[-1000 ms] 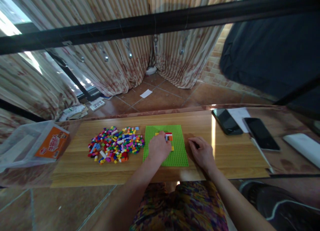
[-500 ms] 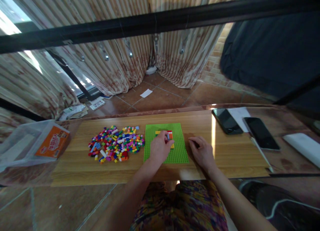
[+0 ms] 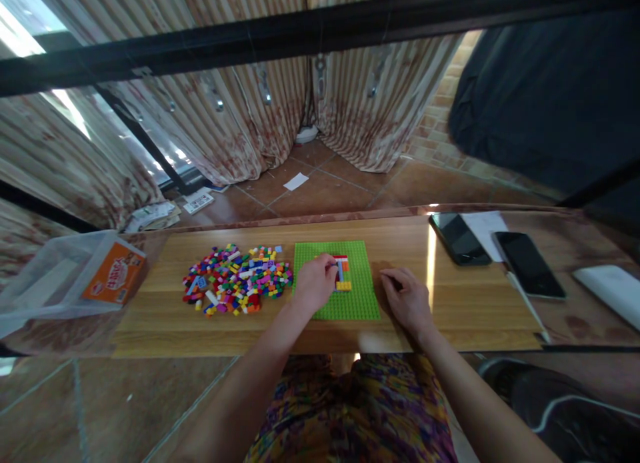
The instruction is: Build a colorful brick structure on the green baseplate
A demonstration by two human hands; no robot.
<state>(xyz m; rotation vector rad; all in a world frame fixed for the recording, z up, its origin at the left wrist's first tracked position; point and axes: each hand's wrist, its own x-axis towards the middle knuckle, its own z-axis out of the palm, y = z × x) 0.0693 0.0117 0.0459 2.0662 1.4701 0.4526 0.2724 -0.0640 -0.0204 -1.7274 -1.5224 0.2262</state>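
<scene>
A green studded baseplate [image 3: 360, 306] lies on the wooden board. Several toy bricks are fixed on it as a small build, among them a yellow brick [image 3: 344, 286], a red brick [image 3: 341, 257] and a light blue brick [image 3: 341, 271]. My left hand [image 3: 316, 280] is over the left part of this build, thumb and fingertips pinched together. Whatever is between those fingertips is too small and covered to make out. Just right of the baseplate, my right hand [image 3: 407, 297] rests on the board with its fingers curled in, nothing visible in them.
Left of the baseplate spreads a pile of loose toy bricks [image 3: 235, 279]. A clear plastic box [image 3: 65, 249] with an orange label stands at the far left. On the right lie two phones, a black one [image 3: 459, 239] and another phone [image 3: 529, 265], near a white paper [image 3: 484, 231].
My left hand has shifted slightly left across the build, uncovering more of the yellow and light blue bricks. My right hand stays in place beside the baseplate. The camera view has tilted slightly.
</scene>
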